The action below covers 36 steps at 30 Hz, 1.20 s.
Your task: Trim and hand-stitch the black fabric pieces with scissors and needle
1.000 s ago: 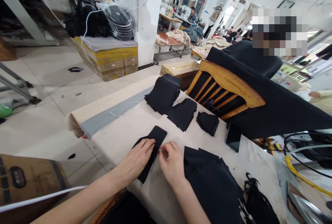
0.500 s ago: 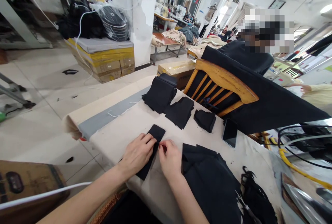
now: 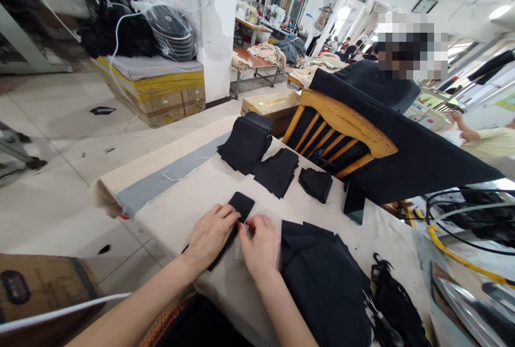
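Observation:
A narrow black fabric piece (image 3: 242,205) lies slantwise on the cloth-covered table (image 3: 193,189). Across its middle rests my left hand (image 3: 213,231), fingers stretched out and pressing down, hiding part of it. Just to the right, my right hand (image 3: 260,240) is beside the strip's edge, its thumb apart from the curled fingers and nothing visible between them. The thumb tip is close to the left fingertips; whether it touches the fabric I cannot tell. Right of that hand spreads a large pile of black cut pieces (image 3: 325,282).
Behind the strip lie black fabric stacks: a tall one (image 3: 246,143), a middle one (image 3: 277,171) and a small one (image 3: 316,183). A phone (image 3: 354,205) lies to their right. Black cords (image 3: 396,296) and a metal iron (image 3: 469,309) are at the right. A wooden chair (image 3: 350,119) stands beyond.
My right thumb and fingers have parted from their pinch at the strip's edge, and the thumb has moved slightly left. My left hand stays on the strip. The view has shifted a little.

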Each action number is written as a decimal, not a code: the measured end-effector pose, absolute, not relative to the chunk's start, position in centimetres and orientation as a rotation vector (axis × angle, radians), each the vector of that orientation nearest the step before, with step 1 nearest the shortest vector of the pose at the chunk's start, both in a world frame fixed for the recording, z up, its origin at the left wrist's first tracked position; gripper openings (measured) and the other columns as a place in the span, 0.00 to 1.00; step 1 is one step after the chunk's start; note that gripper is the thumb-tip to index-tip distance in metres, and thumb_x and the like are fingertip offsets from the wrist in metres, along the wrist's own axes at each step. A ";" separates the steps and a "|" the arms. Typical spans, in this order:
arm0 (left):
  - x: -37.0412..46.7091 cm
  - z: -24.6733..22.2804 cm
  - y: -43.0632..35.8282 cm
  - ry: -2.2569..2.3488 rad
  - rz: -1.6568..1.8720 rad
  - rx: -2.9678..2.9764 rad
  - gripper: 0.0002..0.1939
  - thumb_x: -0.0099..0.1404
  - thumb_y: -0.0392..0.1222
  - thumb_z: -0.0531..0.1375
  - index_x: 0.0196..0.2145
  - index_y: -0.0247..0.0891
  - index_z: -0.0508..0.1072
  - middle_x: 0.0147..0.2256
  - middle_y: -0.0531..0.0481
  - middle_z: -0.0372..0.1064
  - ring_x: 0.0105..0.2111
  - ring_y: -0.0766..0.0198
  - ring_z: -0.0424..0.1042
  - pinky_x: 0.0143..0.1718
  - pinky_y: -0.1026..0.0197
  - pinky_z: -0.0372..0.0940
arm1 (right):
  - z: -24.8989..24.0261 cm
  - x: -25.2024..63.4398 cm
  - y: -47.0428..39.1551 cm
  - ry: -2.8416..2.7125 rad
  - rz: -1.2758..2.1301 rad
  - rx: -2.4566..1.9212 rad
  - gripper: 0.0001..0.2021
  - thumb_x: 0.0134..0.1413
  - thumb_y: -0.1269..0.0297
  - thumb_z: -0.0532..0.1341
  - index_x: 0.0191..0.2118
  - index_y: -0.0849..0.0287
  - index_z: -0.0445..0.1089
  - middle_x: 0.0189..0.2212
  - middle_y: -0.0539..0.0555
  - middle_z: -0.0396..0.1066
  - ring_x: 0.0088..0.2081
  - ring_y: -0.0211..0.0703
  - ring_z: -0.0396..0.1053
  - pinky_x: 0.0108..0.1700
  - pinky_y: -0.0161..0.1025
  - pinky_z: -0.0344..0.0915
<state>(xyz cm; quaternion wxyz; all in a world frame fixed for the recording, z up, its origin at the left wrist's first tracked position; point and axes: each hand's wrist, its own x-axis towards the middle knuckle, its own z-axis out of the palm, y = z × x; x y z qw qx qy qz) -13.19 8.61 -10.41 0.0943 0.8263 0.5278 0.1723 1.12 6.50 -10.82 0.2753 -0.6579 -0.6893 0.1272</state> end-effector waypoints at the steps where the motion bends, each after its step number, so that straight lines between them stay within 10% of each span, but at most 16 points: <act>1: -13.2 -10.5 8.6 1.559 0.514 2.452 0.11 0.69 0.34 0.53 0.43 0.40 0.74 0.40 0.48 0.71 0.41 0.58 0.66 0.40 0.59 0.67 | -10.8 0.9 6.6 -1.852 0.328 -1.783 0.03 0.54 0.66 0.60 0.31 0.58 0.67 0.30 0.52 0.70 0.36 0.47 0.66 0.39 0.42 0.57; 36: -13.7 -11.1 7.9 1.438 0.515 2.603 0.18 0.65 0.28 0.55 0.49 0.42 0.72 0.47 0.46 0.71 0.45 0.54 0.66 0.42 0.55 0.68 | -11.3 1.4 6.1 -1.934 0.127 -1.878 0.05 0.51 0.75 0.58 0.30 0.57 0.66 0.31 0.52 0.70 0.37 0.48 0.65 0.39 0.43 0.54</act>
